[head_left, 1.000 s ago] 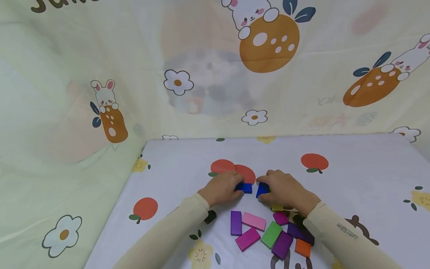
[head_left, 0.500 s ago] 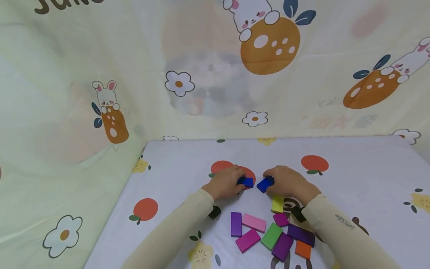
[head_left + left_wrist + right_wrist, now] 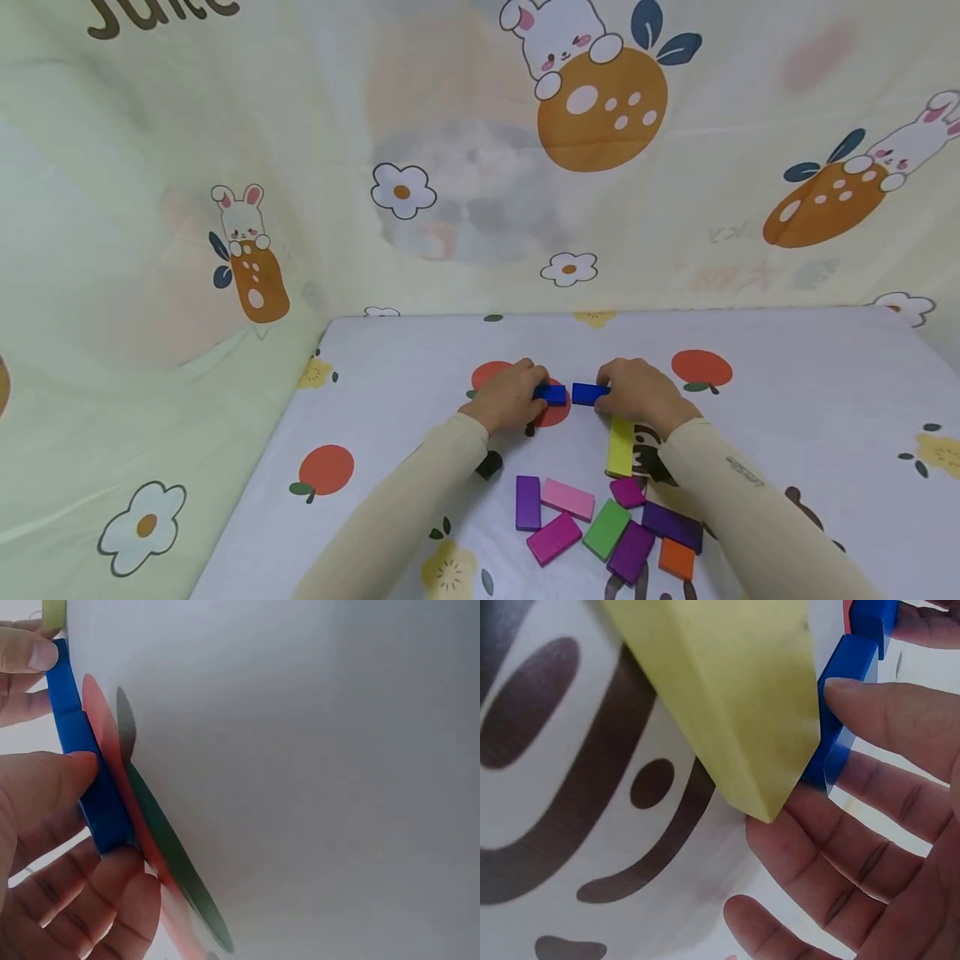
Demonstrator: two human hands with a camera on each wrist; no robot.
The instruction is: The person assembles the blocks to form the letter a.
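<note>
Nearest, something tan (image 3: 675, 498), partly covered by the right sleeve (image 3: 738, 500), was indistinct. Beyond, a yellow block (image 3: 620, 450), far end hidden, lay at five o'clock from the right blue block (image 3: 587, 394), pinched by the right hand (image 3: 643, 392); at nine o'clock, the left hand (image 3: 506, 400) pinched the left blue block (image 3: 555, 395).

head view | blue blocks (image 3: 555, 395) (image 3: 587, 394): partly behind hands (image 3: 507, 397) (image 3: 643, 392) | lettering (image 3: 147, 22): cropped at top

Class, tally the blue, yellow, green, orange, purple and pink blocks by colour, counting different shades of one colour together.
Blue blocks: 2
Yellow block: 1
Green block: 1
Orange block: 1
Purple blocks: 3
Pink blocks: 3
Total: 11
</note>
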